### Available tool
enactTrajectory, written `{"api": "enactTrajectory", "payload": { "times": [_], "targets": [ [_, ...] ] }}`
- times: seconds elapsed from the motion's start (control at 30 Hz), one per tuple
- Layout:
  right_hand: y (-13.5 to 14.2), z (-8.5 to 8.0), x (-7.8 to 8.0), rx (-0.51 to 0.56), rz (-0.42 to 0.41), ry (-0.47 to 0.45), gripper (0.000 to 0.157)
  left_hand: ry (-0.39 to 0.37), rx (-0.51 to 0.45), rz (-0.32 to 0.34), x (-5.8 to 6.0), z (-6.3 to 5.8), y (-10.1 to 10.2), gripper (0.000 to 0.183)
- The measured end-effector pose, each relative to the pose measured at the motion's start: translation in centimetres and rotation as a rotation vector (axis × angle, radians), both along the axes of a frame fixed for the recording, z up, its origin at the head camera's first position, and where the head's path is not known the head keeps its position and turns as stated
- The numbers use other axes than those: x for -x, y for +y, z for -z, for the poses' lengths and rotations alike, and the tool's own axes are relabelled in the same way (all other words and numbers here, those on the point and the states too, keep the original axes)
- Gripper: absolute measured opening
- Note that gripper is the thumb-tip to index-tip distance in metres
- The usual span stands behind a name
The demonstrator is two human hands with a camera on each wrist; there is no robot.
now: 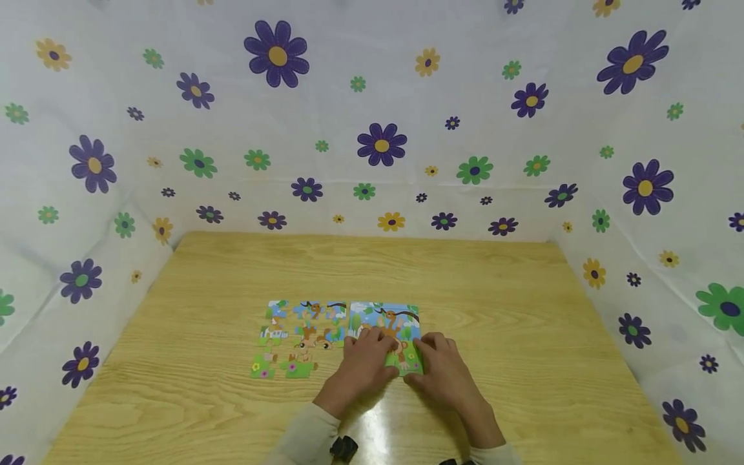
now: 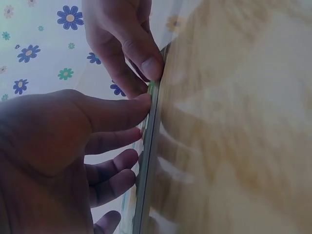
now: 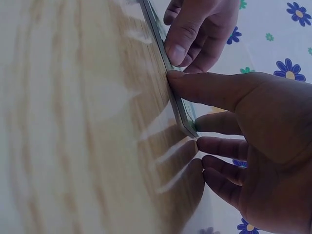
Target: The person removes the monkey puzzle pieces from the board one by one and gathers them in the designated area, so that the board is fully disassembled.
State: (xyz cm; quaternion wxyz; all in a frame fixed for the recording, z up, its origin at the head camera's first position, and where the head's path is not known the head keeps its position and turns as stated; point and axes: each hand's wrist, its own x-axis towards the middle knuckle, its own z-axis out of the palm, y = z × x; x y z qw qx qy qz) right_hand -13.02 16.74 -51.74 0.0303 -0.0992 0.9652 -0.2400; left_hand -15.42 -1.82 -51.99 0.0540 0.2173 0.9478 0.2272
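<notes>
A picture puzzle (image 1: 383,309) with a monkey on green and blue lies flat on the wooden table. My left hand (image 1: 367,363) rests over its lower left part, fingertips on the picture and thumb at the near edge. At the lower right corner, my right hand (image 1: 446,371) touches the puzzle with its thumb on the near edge and its fingers along the right side. Both thumbs sit close together in the left wrist view, where the left hand (image 2: 53,136) has its fingers spread along the thin board (image 2: 146,175). The right hand (image 3: 263,126) shows spread fingers too.
Left of the puzzle lie several loose puzzle pieces (image 1: 299,369) in loose rows, with matching monkey and flower prints. The wooden table (image 1: 494,284) is bounded by a white cloth (image 1: 325,116) with printed flowers at the back and both sides.
</notes>
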Motion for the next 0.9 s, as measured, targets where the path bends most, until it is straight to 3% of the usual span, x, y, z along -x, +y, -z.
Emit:
{"api": "enactTrajectory", "payload": {
  "times": [0.2, 0.5, 0.9],
  "targets": [
    [0.1, 0.0, 0.0, 0.013, 0.001, 0.003, 0.071, -0.043, -0.051, -0.027, 0.2, 0.1, 0.4, 0.035],
    [0.2, 0.6, -0.3, 0.024, 0.014, 0.011, 0.071, -0.075, -0.123, -0.048, -0.5, 0.4, 0.8, 0.038],
    [0.4, 0.8, -0.2, 0.029, 0.005, 0.02, 0.07, -0.022, -0.091, -0.047, -0.3, 0.4, 1.1, 0.043]
  ]
}}
